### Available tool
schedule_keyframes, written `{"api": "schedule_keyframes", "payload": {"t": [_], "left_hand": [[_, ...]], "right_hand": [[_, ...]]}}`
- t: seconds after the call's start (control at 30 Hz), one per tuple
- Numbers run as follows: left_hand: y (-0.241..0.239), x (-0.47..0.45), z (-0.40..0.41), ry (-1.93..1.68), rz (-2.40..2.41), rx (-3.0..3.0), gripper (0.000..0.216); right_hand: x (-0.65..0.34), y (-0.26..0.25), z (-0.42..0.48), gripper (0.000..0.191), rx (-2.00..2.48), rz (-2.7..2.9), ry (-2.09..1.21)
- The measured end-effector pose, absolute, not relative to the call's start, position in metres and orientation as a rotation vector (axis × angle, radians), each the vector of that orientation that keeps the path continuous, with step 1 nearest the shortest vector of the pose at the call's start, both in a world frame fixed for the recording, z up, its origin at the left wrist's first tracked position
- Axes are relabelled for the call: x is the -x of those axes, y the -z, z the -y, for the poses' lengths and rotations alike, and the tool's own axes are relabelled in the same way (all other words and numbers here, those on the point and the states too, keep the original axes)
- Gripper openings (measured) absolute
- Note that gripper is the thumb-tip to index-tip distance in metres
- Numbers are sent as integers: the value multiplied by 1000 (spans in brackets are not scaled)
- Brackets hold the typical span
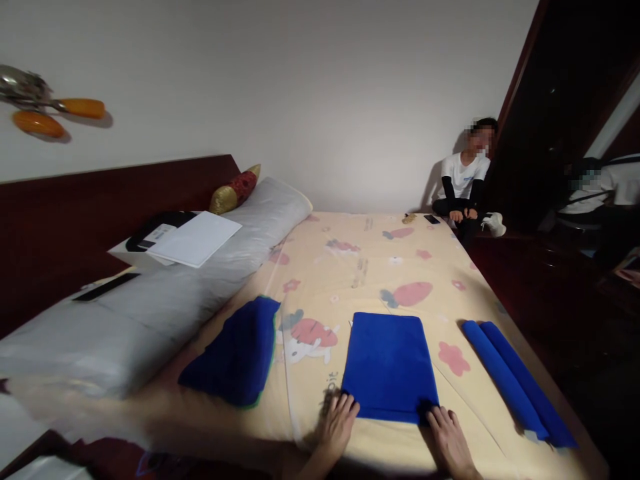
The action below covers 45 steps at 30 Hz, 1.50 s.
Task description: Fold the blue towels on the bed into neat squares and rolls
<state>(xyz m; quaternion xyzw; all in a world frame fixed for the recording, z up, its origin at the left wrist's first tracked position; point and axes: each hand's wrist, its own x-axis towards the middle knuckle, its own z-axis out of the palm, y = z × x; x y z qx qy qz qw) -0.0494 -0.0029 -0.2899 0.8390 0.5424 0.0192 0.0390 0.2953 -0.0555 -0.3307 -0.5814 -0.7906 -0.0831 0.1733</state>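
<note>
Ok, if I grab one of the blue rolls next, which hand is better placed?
Likely your right hand: it's at the near right corner of the flat cloth, closer to the blue rolls. Your left hand is at the near left corner, farther away.

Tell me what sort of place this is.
Most likely a bedroom: there is a wide bed with a cartoon-printed cover, a dark headboard at one end, and what looks like a long grey bolster beside it.
</note>
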Motion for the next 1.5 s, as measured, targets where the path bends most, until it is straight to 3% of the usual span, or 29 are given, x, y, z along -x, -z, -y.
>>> {"api": "schedule_keyframes", "payload": {"t": [0.13,0.23,0.5,0.87,1.0,1.17,1.3,1.5], "left_hand": [[298,41,10,-201,-1757,-2565,33],[294,25,14,-290,-1934,-2509,40],[280,11,12,-244,-1983,-2465,41],[274,61,6,-105,-1613,-2611,24],[272,74,5,-49,-1470,-2650,36],[273,76,-1,-57,-1449,-2613,36],[274,75,-7,-105,-1462,-2584,36],[261,77,-10,-135,-1478,-2513,35]], "right_hand": [[-272,337,60,42,1829,2149,232],[-240,334,64,43,1854,2107,126],[-169,304,67,65,1285,2407,-222],[-309,295,73,58,1353,2551,-114],[-317,310,74,57,1424,2513,85],[-307,316,65,39,1506,2359,234],[-311,310,57,41,1510,2326,134],[-318,296,53,39,1582,2171,-322]]}}
